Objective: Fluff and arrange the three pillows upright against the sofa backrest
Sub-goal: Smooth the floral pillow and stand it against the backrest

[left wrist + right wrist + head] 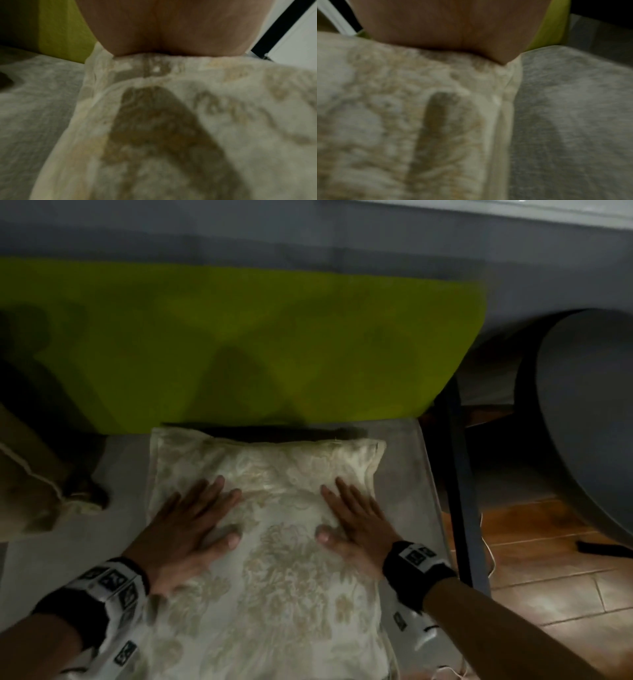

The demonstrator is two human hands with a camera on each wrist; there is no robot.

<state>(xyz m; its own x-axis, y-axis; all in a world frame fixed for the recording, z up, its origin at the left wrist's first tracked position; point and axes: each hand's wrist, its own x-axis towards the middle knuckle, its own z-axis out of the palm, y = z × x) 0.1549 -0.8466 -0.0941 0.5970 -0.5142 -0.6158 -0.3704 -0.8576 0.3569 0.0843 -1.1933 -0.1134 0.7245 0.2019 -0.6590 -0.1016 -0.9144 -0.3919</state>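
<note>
I see left hand flat, fingers straight, on pillow | right hand likewise | pillow lies flat on sofa seat below green backrest

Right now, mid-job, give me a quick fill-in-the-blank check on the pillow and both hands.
1. The cream floral pillow lies ____ on the grey seat, not upright.
2. Both the left hand and the right hand press it with fingers ____.
3. The sofa backrest behind it is ____ in colour.

Missing words: flat; straight; green
</note>
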